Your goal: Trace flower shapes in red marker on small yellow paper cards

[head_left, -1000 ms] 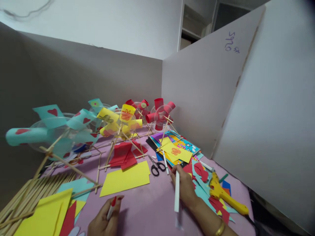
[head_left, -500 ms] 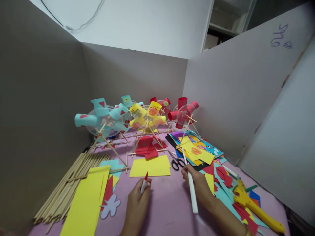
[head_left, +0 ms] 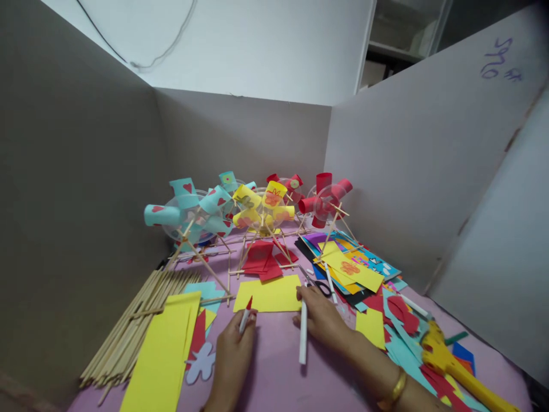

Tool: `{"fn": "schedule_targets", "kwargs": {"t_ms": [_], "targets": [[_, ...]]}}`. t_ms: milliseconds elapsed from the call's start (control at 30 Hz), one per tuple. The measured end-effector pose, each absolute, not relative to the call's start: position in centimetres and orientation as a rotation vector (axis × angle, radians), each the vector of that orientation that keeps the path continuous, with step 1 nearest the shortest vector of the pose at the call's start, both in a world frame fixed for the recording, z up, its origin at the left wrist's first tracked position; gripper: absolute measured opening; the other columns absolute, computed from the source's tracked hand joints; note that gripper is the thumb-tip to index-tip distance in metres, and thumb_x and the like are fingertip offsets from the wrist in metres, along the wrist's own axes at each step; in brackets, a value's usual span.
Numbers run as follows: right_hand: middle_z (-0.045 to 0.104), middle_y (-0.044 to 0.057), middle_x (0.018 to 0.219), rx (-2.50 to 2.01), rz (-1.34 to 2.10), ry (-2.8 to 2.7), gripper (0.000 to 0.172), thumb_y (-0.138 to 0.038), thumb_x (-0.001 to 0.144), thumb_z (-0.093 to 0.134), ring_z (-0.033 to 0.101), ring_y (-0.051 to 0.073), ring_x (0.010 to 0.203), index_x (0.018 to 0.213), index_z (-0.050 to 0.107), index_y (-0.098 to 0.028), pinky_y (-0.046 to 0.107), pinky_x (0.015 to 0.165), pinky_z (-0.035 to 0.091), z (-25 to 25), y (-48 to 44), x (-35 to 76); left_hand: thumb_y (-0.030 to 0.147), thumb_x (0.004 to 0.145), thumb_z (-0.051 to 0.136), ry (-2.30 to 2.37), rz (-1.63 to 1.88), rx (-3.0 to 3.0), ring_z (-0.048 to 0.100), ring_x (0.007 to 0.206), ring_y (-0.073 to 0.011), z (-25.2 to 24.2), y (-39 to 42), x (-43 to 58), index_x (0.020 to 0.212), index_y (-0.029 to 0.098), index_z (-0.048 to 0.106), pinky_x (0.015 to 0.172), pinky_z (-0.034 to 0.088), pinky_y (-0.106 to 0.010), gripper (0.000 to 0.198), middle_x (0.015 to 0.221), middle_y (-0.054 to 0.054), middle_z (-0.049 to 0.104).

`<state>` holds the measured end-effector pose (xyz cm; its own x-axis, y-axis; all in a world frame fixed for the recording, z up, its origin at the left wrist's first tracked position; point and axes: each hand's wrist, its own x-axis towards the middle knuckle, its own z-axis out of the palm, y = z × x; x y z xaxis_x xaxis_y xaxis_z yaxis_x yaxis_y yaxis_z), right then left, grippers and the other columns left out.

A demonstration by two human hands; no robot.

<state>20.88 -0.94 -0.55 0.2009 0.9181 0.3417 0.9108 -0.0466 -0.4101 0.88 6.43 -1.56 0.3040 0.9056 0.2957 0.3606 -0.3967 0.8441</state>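
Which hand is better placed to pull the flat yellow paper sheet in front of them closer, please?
Probably the right hand: its fingers touch the near right edge of the yellow paper sheet, though it holds a white pen. The left hand grips a red-tipped marker just short of it.

A: Yellow sheet (head_left: 268, 294): matt paper, smooth. Stick bundle (head_left: 128, 332): bare wood, unfinished.

B: Marker (head_left: 303, 332): white plastic, slight sheen. Glue gun (head_left: 446, 360): glossy yellow plastic. Bangle (head_left: 398, 387): shiny gold metal. Table cover (head_left: 274, 372): smooth matt pink.
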Motion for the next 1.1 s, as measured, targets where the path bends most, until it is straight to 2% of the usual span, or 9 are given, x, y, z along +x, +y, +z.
{"fn": "schedule_targets", "kwargs": {"t_ms": [133,300,333,467,733,833,967,1033,1100], "targets": [[0.065,0.007,0.09,-1.961,-0.034,-1.827,0.029,-0.02,0.072,0.073,0.062,0.021,0.081,0.094,0.054,-0.018,0.025,0.066,0.043,-0.6,0.2,21.0,0.045,0.083,0.047,1.107,1.043,1.932,0.067,0.083,-0.0236,-1.6,6.3,0.9,0.085,0.019,0.067,0.067,0.051,-0.028,0.033,0.09,-0.006,0.072],[0.069,0.011,0.08,-1.969,-0.162,-2.077,0.007,-0.014,0.083,0.06,0.063,0.024,0.076,0.089,0.057,-0.015,0.029,0.065,0.041,-0.7,0.8,21.1,0.048,0.081,0.046,1.12,1.011,1.954,0.067,0.086,-0.0254,-1.5,6.7,0.9,0.086,0.02,0.067,0.067,0.051,-0.029,0.036,0.089,-0.005,0.073],[0.069,0.012,0.08,-1.956,-0.188,-2.136,0.006,-0.01,0.084,0.057,0.064,0.024,0.076,0.089,0.057,-0.014,0.03,0.066,0.041,-0.7,0.8,21.1,0.049,0.08,0.046,1.125,1.006,1.958,0.067,0.086,-0.0258,-1.5,6.8,0.8,0.086,0.02,0.067,0.067,0.051,-0.029,0.036,0.088,-0.005,0.073],[0.07,0.013,0.086,-1.878,-0.286,-2.332,0.018,-0.001,0.085,0.051,0.064,0.024,0.08,0.099,0.055,-0.011,0.031,0.069,0.041,-1.0,0.7,21.4,0.05,0.076,0.046,1.158,1.003,1.968,0.068,0.085,-0.0274,-1.4,7.3,0.8,0.085,0.022,0.067,0.067,0.052,-0.031,0.036,0.086,-0.004,0.074],[0.068,0.009,0.077,-1.855,-0.443,-2.348,0.014,-0.002,0.086,0.05,0.064,0.022,0.069,0.096,0.053,-0.011,0.03,0.057,0.042,-1.1,0.2,22.1,0.045,0.067,0.047,1.177,1.026,2.003,0.066,0.094,-0.0313,-1.0,8.0,0.6,0.085,0.022,0.068,0.071,0.052,-0.035,0.036,0.093,-0.006,0.073],[0.068,0.01,0.074,-1.836,-0.499,-2.283,0.018,0.0,0.083,0.052,0.065,0.023,0.069,0.099,0.054,-0.008,0.03,0.057,0.042,-1.2,-0.8,22.3,0.05,0.07,0.046,1.191,1.045,2.009,0.065,0.097,-0.0309,-0.6,7.7,0.3,0.086,0.022,0.068,0.071,0.052,-0.034,0.038,0.096,-0.006,0.073],[0.068,0.012,0.071,-1.789,-0.56,-2.199,0.029,0.004,0.078,0.055,0.065,0.023,0.066,0.106,0.054,-0.003,0.029,0.056,0.043,-1.7,-3.6,23.2,0.06,0.07,0.049,1.22,1.106,1.881,0.062,0.103,-0.0289,0.9,7.4,-0.4,0.095,0.023,0.067,0.079,0.051,-0.035,0.048,0.101,-0.004,0.071],[0.068,0.01,0.07,-1.744,-0.571,-2.182,0.032,0.004,0.078,0.054,0.065,0.022,0.063,0.109,0.053,-0.003,0.029,0.055,0.044,-2.0,-5.6,23.5,0.061,0.069,0.05,1.284,1.137,1.785,0.061,0.103,-0.0293,1.8,7.4,-0.7,0.096,0.023,0.067,0.083,0.05,-0.037,0.05,0.098,-0.004,0.072],[0.069,0.011,0.075,-1.7,-0.562,-2.172,0.036,0.001,0.078,0.054,0.066,0.022,0.068,0.114,0.05,-0.004,0.029,0.058,0.046,-2.2,-7.8,23.2,0.061,0.068,0.049,1.334,1.174,1.739,0.061,0.102,-0.0305,2.4,7.4,-0.8,0.094,0.022,0.067,0.085,0.049,-0.039,0.05,0.094,-0.005,0.072]]}}
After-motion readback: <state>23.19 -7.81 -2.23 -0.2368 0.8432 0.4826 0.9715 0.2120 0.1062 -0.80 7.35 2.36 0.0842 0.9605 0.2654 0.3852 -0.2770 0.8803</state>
